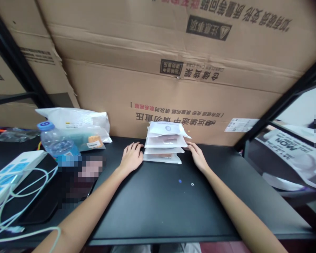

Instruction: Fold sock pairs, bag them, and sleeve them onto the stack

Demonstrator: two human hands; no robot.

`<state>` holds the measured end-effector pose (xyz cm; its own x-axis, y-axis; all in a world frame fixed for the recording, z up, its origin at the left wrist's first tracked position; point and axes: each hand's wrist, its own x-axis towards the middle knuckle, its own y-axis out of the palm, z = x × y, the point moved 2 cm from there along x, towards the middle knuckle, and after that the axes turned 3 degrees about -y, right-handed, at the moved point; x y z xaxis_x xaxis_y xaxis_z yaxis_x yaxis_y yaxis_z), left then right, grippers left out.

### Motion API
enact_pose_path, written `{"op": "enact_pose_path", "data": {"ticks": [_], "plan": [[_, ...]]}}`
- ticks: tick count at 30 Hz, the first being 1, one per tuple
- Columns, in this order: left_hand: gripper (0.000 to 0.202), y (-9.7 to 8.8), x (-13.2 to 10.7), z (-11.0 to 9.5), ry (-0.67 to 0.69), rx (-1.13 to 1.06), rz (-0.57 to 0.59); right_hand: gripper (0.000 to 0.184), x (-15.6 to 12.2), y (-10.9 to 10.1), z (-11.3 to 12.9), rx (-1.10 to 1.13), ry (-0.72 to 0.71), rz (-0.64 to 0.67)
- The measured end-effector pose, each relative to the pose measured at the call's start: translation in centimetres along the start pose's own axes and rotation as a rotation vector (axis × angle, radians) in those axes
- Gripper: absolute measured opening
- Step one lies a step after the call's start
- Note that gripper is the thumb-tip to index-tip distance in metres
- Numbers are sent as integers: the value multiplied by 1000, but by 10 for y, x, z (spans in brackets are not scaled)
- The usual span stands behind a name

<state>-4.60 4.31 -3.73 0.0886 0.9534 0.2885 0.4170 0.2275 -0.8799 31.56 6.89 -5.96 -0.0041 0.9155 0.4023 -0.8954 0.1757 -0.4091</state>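
A stack of several frosted white zip bags (166, 142) sits at the back of the black tabletop, close against the cardboard. The top bag (168, 128) carries a small blue round print, and something brownish shows through the lower ones. My left hand (133, 155) lies palm down on the table just left of the stack, fingers stretched out and a little apart. On the other side, my right hand (196, 154) is open beside the stack's right edge, with its fingertips at the bags. Whether those fingertips press on the bags, I cannot tell.
At left stand a water bottle (56, 140), a clear plastic packet (86, 121), a white power strip (17, 170) with pale cables (28, 191), and a dark phone-like item, partly blurred. A blue dot (180, 181) and a small white bit (192, 184) lie mid-table. Cardboard (107, 84) walls the back.
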Motion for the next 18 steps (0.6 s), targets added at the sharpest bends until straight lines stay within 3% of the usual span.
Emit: {"op": "enact_pose_path", "data": {"ticks": [4,9,14,18], "plan": [[47,3,2,1,44,119,-5,29,-10,10,13,-84,-82,151],[49,-2,5,3,83,186,-26,36,-19,18,21,-476,-219,290],[53,-1,7,8,16,233,-14,48,-21,14,18,-751,-96,238],[55,1,8,9,-12,235,22,50,-20,11,15,-808,-53,244]]}}
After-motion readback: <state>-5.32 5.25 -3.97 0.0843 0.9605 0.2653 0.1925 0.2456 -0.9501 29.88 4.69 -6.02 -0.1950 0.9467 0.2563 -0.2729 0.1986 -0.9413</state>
